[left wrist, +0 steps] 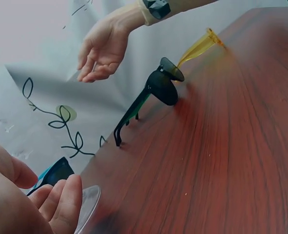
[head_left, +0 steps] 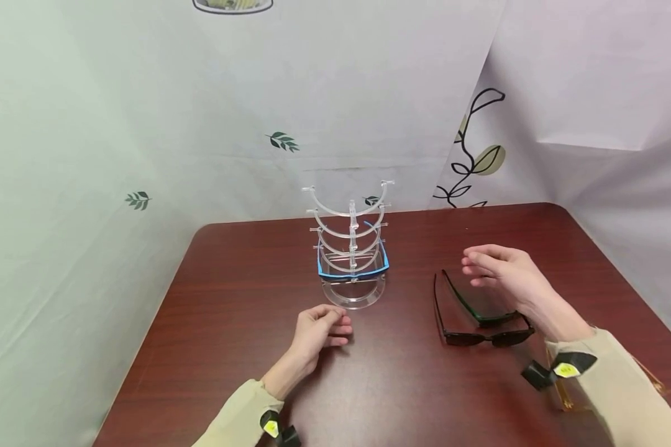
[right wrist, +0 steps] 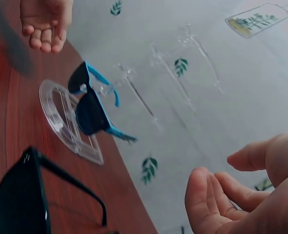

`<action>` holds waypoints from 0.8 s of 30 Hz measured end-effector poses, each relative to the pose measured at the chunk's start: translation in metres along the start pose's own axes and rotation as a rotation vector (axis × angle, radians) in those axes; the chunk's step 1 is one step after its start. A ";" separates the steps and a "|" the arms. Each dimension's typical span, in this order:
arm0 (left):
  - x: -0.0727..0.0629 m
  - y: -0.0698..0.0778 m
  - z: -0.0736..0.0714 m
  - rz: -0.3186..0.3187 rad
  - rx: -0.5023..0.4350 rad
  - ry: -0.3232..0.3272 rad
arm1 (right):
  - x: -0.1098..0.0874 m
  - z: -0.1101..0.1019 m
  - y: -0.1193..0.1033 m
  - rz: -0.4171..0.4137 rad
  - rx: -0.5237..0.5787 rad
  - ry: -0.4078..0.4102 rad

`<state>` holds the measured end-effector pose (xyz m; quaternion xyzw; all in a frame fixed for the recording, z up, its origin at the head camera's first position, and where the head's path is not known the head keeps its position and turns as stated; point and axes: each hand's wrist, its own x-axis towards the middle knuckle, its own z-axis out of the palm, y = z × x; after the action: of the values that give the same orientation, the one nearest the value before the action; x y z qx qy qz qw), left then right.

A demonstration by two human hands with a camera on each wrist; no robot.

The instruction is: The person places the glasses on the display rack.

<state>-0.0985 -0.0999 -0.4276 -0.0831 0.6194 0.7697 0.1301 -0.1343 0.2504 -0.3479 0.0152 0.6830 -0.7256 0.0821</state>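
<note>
A clear tiered glasses stand (head_left: pixel 353 303) stands upright on the table. Blue-framed sunglasses (right wrist: pixel 91 114) sit on its lowest tier, while the upper arms hold nothing. My left hand (head_left: pixel 320 335) is just in front of the stand's base, fingers loosely bent around nothing. Over to the right, my right hand (head_left: pixel 506 276) hovers above the glasses there, relaxed and holding nothing. Beneath and beside it lie black sunglasses (head_left: pixel 464 339), temples pointing away from me. Green-framed glasses (head_left: pixel 494 320) lie right behind them, partly hidden by the right wrist.
Yellow glasses (left wrist: pixel 197 50) lie at the right, mostly covered by the right sleeve in the head view. A reddish-brown wooden table (head_left: pixel 229 298) carries everything. Pale cloth (head_left: pixel 201 124) with leaf prints hangs behind it and along the sides.
</note>
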 end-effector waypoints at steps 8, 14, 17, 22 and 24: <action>0.001 -0.007 0.015 -0.011 -0.014 -0.048 | -0.025 -0.026 0.008 -0.049 -0.051 0.055; 0.004 -0.009 0.029 -0.009 -0.015 -0.065 | -0.042 -0.044 0.011 -0.032 -0.224 0.091; 0.007 -0.009 0.037 -0.013 -0.011 -0.065 | -0.050 -0.052 0.012 -0.024 -0.332 0.107; 0.012 -0.012 0.051 -0.014 -0.023 -0.075 | -0.057 -0.063 0.017 -0.008 -0.399 0.135; 0.012 -0.014 0.056 -0.017 -0.029 -0.081 | -0.058 -0.066 0.020 0.003 -0.396 0.138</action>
<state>-0.1041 -0.0408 -0.4321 -0.0590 0.6017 0.7803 0.1601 -0.0803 0.3210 -0.3644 0.0494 0.8162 -0.5744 0.0376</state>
